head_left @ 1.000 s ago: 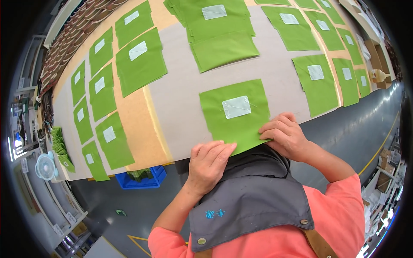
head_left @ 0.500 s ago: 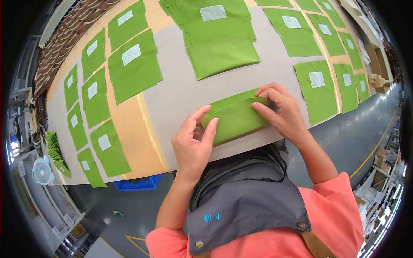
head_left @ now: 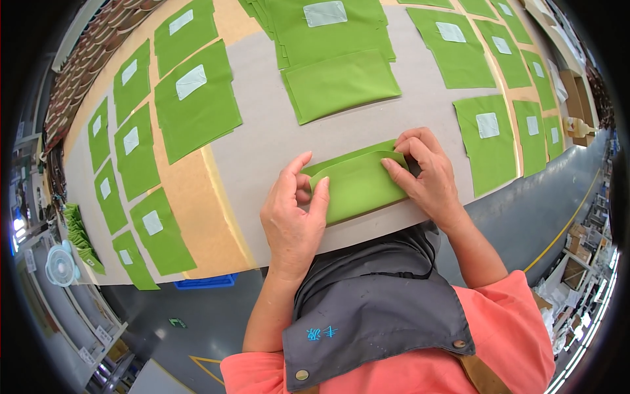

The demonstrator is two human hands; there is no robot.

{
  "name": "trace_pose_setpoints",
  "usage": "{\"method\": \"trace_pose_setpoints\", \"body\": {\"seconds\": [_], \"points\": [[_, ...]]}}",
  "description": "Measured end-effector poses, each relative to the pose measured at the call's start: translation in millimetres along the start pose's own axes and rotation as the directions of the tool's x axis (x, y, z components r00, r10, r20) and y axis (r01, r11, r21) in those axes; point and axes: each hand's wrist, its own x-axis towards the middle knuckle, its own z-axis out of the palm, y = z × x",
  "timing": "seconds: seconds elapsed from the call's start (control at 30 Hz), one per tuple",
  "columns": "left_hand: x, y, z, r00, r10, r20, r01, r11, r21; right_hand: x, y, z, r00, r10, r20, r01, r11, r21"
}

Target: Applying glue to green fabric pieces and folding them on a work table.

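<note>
Currently left hand (head_left: 292, 213) and right hand (head_left: 430, 174) pinch opposite ends of folded green cloth (head_left: 361, 184), grip narrow.

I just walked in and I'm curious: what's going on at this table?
A person's left hand and right hand hold a folded green cloth by its two ends, near the close edge of the table. Beyond it lies a pile of green pieces with a pale patch on top. More patched green pieces lie spread out to both sides.
</note>
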Motion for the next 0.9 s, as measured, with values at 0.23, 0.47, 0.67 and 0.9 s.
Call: {"method": "trace_pose_setpoints", "body": {"seconds": [0.23, 0.47, 0.67, 0.9], "points": [[1.9, 4.3, 1.2, 1.0, -0.004, -0.01, 0.005, 0.998, 0.067, 0.2, 1.2, 3.1, 1.0, -0.016, -0.01, 0.016, 1.0, -0.025], [2.9, 5.3, 2.9, 1.0, -0.008, -0.017, 0.01, 0.995, 0.103, 0.4, 2.2, 5.1, 0.999, -0.027, -0.028, 0.026, 0.999, -0.027], [2.6, 3.6, 4.2, 1.0, 0.005, -0.027, -0.002, 0.994, 0.106, 0.3, 2.2, 5.7, 0.999, -0.033, -0.035, 0.032, 0.999, -0.031], [3.1, 5.1, 4.6, 0.999, -0.024, -0.029, 0.026, 0.996, 0.082, -0.4, 1.3, 5.9, 0.999, -0.023, -0.042, 0.021, 0.999, -0.027]]}}
